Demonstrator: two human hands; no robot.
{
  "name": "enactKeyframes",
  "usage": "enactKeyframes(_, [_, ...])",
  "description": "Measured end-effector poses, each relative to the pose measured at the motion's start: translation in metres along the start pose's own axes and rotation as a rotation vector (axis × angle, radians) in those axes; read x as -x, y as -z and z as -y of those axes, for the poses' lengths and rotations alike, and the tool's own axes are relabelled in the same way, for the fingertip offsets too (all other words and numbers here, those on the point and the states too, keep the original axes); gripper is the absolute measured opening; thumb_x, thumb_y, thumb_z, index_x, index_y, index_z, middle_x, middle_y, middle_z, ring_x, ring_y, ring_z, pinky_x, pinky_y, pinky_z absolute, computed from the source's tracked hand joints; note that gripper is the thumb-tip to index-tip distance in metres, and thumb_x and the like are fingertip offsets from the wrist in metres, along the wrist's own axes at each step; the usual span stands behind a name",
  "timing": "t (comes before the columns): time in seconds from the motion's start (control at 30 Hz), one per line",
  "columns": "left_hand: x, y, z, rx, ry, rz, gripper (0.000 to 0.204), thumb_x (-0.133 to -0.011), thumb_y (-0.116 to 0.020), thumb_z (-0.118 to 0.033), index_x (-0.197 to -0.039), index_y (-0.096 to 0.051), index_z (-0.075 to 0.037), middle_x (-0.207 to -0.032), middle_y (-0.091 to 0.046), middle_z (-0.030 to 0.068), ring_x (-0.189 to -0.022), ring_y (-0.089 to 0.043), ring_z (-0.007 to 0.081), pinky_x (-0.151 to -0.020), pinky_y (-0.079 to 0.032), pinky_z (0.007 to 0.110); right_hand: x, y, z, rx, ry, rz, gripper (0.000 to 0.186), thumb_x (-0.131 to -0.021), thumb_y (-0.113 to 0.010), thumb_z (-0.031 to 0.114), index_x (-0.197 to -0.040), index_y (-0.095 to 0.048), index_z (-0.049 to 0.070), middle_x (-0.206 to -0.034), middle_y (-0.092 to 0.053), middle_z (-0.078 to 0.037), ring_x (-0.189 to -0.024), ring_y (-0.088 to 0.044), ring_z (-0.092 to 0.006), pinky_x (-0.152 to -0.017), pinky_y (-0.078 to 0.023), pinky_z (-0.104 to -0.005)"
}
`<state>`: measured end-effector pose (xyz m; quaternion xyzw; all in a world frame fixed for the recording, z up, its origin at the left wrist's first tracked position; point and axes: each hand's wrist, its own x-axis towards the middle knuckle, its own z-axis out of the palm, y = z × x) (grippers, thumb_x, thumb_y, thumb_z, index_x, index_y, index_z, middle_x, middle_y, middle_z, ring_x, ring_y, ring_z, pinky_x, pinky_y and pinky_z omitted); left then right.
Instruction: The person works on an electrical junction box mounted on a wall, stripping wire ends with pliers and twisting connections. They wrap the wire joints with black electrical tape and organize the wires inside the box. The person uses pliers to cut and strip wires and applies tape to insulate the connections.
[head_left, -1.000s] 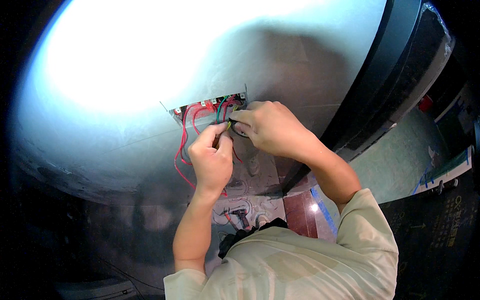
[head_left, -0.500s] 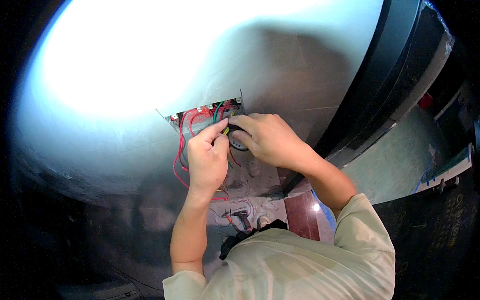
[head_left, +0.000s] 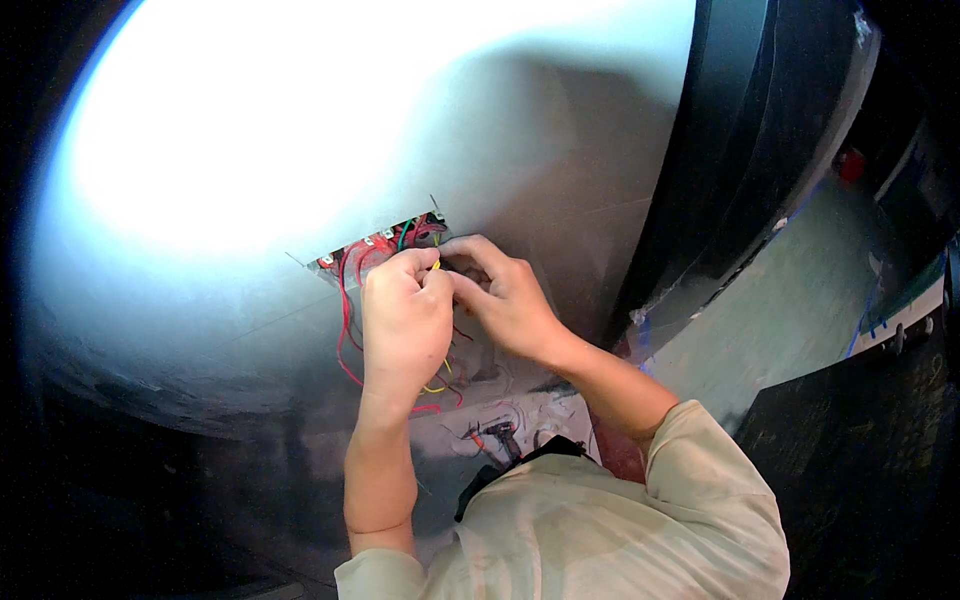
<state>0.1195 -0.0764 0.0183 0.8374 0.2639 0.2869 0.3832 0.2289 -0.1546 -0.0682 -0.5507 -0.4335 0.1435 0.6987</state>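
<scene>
A long wall box [head_left: 375, 243] is recessed in the grey wall, with red wires [head_left: 346, 310] and a green wire [head_left: 404, 233] coming out of it. Just below its right end, my left hand [head_left: 408, 310] pinches a yellow wire [head_left: 436, 264] between thumb and forefinger. My right hand [head_left: 510, 300] meets it from the right, thumb and forefinger closed around the same spot. Something dark shows between the right fingers, but I cannot make out what it is. Loose ends of red and yellow wire dangle under my hands.
On the floor below lie a dark power drill [head_left: 503, 436], a red-handled tool [head_left: 478, 438] and scraps of wire. A dark upright frame [head_left: 690, 170] runs along the right, with a greenish floor [head_left: 770, 300] beyond it. Bright light washes out the upper left wall.
The round black roll seen under my right hand is out of sight now. My right fingers have drawn in to the yellow wire. The whole view has shifted, putting the box farther left.
</scene>
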Motion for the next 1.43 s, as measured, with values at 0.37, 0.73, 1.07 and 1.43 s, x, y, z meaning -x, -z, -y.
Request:
enactKeyframes(0.37, [0.054,-0.040,0.030,0.454,-0.008,-0.225,0.031,-0.103,-0.054,0.000,-0.134,-0.052,0.005,-0.082,-0.068,0.0085,-0.053,-0.050,0.0066,-0.048,-0.038,0.022,0.007,-0.023,-0.041,-0.205,0.063,-0.045,0.030,-0.102,-0.068,-0.001,-0.131,-0.062,-0.003,-0.107,-0.075,-0.010,-0.098,-0.072,-0.0126,-0.083,-0.060,-0.0300])
enactKeyframes(0.73, [0.049,-0.026,0.040,0.645,0.145,-0.036,0.068,-0.097,-0.052,0.001,-0.160,-0.030,0.010,-0.067,-0.063,0.0079,-0.044,-0.043,0.0065,-0.041,-0.030,0.022,-0.005,0.015,0.001,0.562,0.426,0.062,0.033,-0.088,-0.071,-0.007,-0.120,-0.070,0.000,-0.109,-0.073,-0.018,-0.090,-0.075,-0.0371,-0.075,-0.060,-0.0406])
enactKeyframes(1.07, [0.050,-0.023,0.050,0.288,-0.005,-0.094,0.054,-0.099,-0.052,0.003,-0.153,-0.044,0.003,-0.077,-0.067,0.0048,-0.066,-0.060,0.0079,-0.060,-0.050,0.027,-0.053,0.016,0.060,0.559,0.265,0.477,0.043,-0.094,-0.071,0.011,-0.135,-0.064,-0.001,-0.113,-0.071,-0.024,-0.102,-0.068,-0.0440,-0.089,-0.054,-0.0468])
enactKeyframes(1.43, [0.056,-0.025,0.079,-0.228,-0.368,-0.224,0.050,-0.095,-0.059,0.002,-0.145,-0.062,-0.001,-0.109,-0.073,0.0281,-0.099,-0.074,0.0441,-0.077,-0.058,0.048,-0.039,0.015,0.048,0.467,0.279,0.215,0.035,-0.085,-0.083,0.007,-0.117,-0.070,0.002,-0.094,-0.076,-0.013,-0.082,-0.076,-0.0235,-0.076,-0.059,-0.0339])
